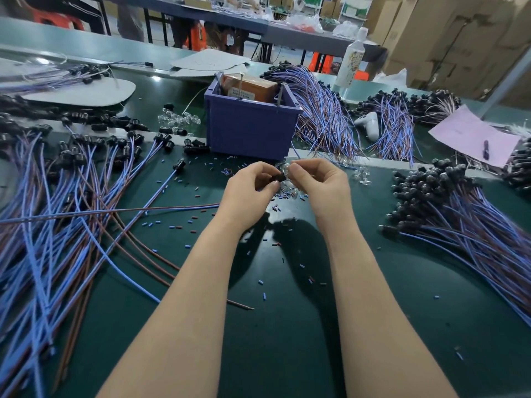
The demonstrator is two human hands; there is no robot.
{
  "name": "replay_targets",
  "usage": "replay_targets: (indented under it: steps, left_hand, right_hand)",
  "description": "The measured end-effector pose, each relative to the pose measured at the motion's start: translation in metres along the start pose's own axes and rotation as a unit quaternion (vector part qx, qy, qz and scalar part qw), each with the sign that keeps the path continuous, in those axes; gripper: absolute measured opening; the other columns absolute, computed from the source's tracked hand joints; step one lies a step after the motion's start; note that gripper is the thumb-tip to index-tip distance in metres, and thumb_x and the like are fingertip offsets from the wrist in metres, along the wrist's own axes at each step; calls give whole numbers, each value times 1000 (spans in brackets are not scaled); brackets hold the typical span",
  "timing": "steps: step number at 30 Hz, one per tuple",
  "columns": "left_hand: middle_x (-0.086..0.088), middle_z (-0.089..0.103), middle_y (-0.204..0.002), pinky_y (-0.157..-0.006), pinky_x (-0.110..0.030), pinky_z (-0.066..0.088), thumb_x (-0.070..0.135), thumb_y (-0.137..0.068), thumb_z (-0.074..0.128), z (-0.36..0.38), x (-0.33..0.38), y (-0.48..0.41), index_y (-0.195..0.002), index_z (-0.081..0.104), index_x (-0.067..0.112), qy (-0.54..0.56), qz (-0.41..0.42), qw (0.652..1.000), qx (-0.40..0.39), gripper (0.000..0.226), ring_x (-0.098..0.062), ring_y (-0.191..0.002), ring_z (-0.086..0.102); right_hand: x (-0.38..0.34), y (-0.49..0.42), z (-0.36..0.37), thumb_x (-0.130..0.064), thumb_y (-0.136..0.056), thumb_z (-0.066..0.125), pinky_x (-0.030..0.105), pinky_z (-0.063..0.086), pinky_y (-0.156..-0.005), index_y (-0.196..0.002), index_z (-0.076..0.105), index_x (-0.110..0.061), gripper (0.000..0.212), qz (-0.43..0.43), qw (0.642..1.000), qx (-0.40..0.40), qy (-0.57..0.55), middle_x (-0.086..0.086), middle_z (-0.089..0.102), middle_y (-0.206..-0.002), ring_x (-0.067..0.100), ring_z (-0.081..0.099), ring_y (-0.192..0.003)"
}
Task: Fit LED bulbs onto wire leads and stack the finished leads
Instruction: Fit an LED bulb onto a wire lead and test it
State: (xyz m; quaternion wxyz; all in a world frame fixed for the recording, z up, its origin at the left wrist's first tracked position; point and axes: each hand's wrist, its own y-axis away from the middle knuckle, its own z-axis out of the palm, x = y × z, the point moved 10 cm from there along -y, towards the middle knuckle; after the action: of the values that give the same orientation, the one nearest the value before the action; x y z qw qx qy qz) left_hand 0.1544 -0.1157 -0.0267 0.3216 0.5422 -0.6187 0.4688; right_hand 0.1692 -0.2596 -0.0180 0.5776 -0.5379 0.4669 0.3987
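Left hand (253,188) is pinching a black lamp socket (278,177) between thumb and curled fingers. The socket's blue-and-brown wire lead (172,209) is trailing off to the left of that hand across the green tabletop (287,326).

Right hand (319,182) is meeting the left fingertip to fingertip, thumb and forefinger pinching what looks like a clear LED bulb (284,168) at the socket's mouth. Cannot tell whether the bulb is seated.

A small heap of loose clear bulbs (290,192) is lying on the tabletop directly beneath both hands. Cut insulation bits (172,226), blue and brown, are lying scattered around both wrists.

Left of the left hand, a spread of unfitted leads (71,182) is fanning out, black sockets at the far ends. Right of the right hand, a stack of finished leads (448,202) is lying with its heads bunched together.

Just beyond both hands a purple bin (250,130) is standing with a brown box inside. Farther beyond, to the right, a white bottle (352,58) is standing upright and a pink sheet (471,136) is lying flat.
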Motion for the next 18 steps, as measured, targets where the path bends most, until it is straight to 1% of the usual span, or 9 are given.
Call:
replay_targets:
  steps: [7, 10, 12, 15, 18]
  left_hand:
    - [5, 62, -88, -88, -24, 47, 13, -89, 62, 0, -3, -1, -97, 62, 22, 0, -8, 1000, 5, 12, -15, -92, 63]
    - [1, 64, -92, -89, -25, 48, 12, -89, 62, 1, -5, -2, -98, 62, 20, 1, -15, 1000, 4, 12, -17, -93, 64]
    - [-1, 65, -94, -89, -26, 48, 13, -89, 62, 1, -7, -2, -99, 62, 18, 3, -20, 1000, 8, 12, -18, -94, 64]
    - [1, 63, -92, -89, -27, 48, 12, -89, 62, 0, -7, -2, -101, 63, 16, 3, -20, 1000, 14, 12, -18, -94, 63]
    - [1, 63, -90, -85, -23, 47, 12, -89, 62, 1, -7, -2, -101, 63, 16, -2, -15, 1000, 10, 13, -17, -91, 63]
  right_hand:
    - [-2, 0, -1, -5, -84, 68, 22, 52, -75, -76, 67, -19, 16, -10, 1000, -5, 28, -1, 68, -75, 10, 63, -74]
    - [-1, 0, -2, -6, -84, 69, 22, 52, -74, -76, 67, -18, 15, -11, 999, -6, 41, 0, 67, -74, 10, 61, -72]
    - [-1, 0, -3, -6, -84, 68, 20, 51, -72, -76, 67, -18, 14, -10, 999, -5, 42, 0, 67, -73, 8, 61, -70]
    - [-1, -1, -3, -5, -84, 68, 17, 50, -69, -76, 67, -17, 15, -11, 999, -7, 43, -1, 67, -72, 6, 61, -68]
    - [0, 0, 2, -5, -84, 68, 17, 50, -71, -76, 67, -17, 14, -9, 999, -20, 48, 0, 67, -74, 7, 61, -69]
